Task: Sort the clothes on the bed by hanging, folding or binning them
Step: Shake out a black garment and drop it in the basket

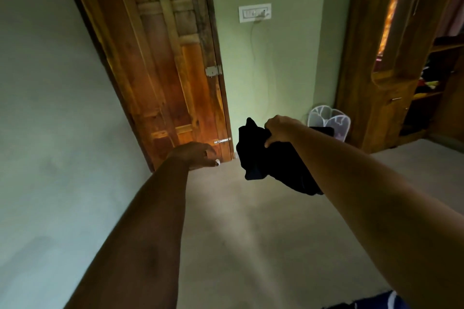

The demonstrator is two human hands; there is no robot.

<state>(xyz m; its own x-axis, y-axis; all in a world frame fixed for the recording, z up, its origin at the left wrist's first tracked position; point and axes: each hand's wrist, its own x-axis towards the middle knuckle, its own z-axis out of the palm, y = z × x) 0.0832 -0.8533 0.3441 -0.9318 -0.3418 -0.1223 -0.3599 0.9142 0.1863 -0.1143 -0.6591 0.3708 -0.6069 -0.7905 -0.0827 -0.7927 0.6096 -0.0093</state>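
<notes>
My right hand [281, 130] grips a bunched black garment [271, 163] that hangs below it over the bare floor. A white mesh laundry basket [326, 120] stands beyond that hand, in the corner by the wall. My left hand [198, 155] is stretched forward to the left of the garment, fingers relaxed and holding nothing. The bed is out of view.
A wooden door [163, 57] stands ahead on the left, with a switch plate [254, 12] on the green wall beside it. An open wooden wardrobe [391, 70] with stacked clothes on its shelves is at the right. A blue cloth edge [376, 302] shows at the bottom.
</notes>
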